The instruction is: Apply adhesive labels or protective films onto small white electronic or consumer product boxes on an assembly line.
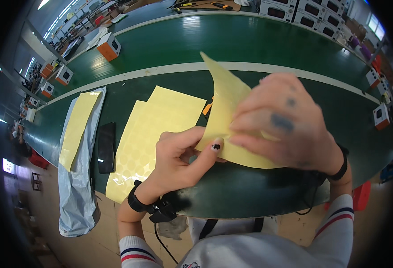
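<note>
The held sheet (221, 87) is pale yellow. The flat sheets (145, 138) are yellow, patterned with rows of round dots. The bag (76, 201) is pale blue-grey, the phone (106, 147) black, the worktop (245, 192) dark green. White sleeves (340, 214) carry navy and red stripes; the wristband (136, 199) is black.

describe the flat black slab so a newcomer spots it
On the near dark green table, find the yellow sheets beside the person's left hand. Between them and the pale plastic bag lies the slim phone-like slab, black where both neighbours are light.
</note>
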A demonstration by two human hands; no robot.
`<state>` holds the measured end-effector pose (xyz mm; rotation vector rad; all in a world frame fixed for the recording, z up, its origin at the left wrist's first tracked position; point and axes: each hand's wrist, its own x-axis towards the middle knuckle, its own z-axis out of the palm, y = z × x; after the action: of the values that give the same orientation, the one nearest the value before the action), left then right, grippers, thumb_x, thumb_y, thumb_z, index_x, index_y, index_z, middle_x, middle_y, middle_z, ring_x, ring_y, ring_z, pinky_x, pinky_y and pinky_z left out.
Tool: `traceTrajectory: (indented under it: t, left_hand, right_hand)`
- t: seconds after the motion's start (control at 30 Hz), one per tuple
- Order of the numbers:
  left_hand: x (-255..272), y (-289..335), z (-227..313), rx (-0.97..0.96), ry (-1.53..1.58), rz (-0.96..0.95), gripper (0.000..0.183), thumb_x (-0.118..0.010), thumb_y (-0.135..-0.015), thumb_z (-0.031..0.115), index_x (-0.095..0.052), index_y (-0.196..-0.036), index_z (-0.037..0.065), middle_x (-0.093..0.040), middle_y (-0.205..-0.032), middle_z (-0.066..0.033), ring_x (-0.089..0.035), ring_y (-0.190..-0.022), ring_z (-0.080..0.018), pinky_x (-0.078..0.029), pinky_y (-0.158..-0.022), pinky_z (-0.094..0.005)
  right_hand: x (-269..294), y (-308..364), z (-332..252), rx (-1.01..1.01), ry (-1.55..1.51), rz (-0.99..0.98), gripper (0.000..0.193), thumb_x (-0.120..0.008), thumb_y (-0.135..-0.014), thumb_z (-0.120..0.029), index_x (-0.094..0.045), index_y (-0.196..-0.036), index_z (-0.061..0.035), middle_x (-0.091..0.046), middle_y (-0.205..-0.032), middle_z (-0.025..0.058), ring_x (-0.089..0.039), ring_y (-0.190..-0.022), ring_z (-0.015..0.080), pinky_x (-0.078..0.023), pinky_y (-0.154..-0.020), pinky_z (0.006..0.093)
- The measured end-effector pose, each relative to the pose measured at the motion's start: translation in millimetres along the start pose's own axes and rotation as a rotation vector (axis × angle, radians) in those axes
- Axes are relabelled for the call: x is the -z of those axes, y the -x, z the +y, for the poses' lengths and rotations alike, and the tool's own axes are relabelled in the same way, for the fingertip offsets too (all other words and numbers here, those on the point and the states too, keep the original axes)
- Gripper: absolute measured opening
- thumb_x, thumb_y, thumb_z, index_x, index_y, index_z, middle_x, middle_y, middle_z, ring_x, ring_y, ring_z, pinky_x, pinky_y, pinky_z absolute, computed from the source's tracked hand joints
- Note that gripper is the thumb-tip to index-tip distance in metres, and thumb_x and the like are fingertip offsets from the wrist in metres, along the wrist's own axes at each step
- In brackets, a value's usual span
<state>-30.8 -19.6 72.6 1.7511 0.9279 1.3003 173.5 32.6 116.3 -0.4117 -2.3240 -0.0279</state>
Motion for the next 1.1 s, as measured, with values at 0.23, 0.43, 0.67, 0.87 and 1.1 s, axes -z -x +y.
traceTrajectory:
  t: [0.23,0.43,0.67,0.87,1.1]
  left_hand:
    - [1.2,6.1,-5.4,-0.247,-0.451,0.005,0.006,-0.065,-0.079,0.002,-0.062,-0.083,0.001,-0.062,-0.061,-0.0068,-0.060,-0.048,-0.0165,-0.041,-0.044,-0.0239]
    - [-1.0,4.8,-10.9,-0.271,-0.485,0.004,0.010,-0.066,-0.077,0.002,-0.056,-0.074,0.002,-0.059,-0.057,-0.0080,-0.055,-0.044,-0.0202,-0.039,-0.042,-0.0263]
    - [-3.7,3.9,-13.1,-0.277,-0.456,0.025,0.008,-0.066,-0.076,0.001,-0.058,-0.076,0.002,-0.060,-0.058,-0.0084,-0.056,-0.044,-0.0205,-0.039,-0.042,-0.0264]
    - [-2.6,4.4,-14.4,-0.241,-0.451,0.020,0.007,-0.066,-0.076,0.002,-0.060,-0.079,0.002,-0.060,-0.059,-0.0087,-0.057,-0.045,-0.0205,-0.040,-0.042,-0.0263]
    - [-5.0,2.7,-16.0,-0.243,-0.448,0.026,0.008,-0.066,-0.077,0.002,-0.061,-0.083,0.002,-0.060,-0.059,-0.0080,-0.059,-0.048,-0.0200,-0.041,-0.044,-0.0263]
  right_hand:
    - [-6.9,5.6,-15.3,0.037,0.092,-0.095,0.028,-0.077,-0.067,-0.009,-0.063,-0.091,-0.0090,-0.062,-0.088,0.0006,-0.061,-0.075,0.0172,-0.044,-0.084,0.0388]
    - [-5.7,3.2,-25.7,0.078,0.227,-0.242,0.027,-0.074,-0.068,-0.010,-0.062,-0.092,-0.0046,-0.060,-0.090,0.0028,-0.060,-0.074,0.0182,-0.045,-0.086,0.0412]
    - [-12.5,7.6,-16.0,0.061,0.118,-0.132,0.027,-0.073,-0.068,-0.005,-0.061,-0.092,-0.0055,-0.061,-0.088,0.0026,-0.060,-0.073,0.0184,-0.048,-0.082,0.0405]
    - [-13.8,7.9,-3.4,0.061,0.066,-0.104,0.022,-0.073,-0.067,-0.002,-0.062,-0.086,-0.0076,-0.063,-0.082,0.0001,-0.060,-0.071,0.0197,-0.050,-0.081,0.0382]
    - [-11.5,5.5,-6.3,-0.046,-0.023,-0.098,0.020,-0.075,-0.067,-0.005,-0.063,-0.083,-0.0082,-0.063,-0.080,0.0008,-0.060,-0.072,0.0195,-0.049,-0.080,0.0371]
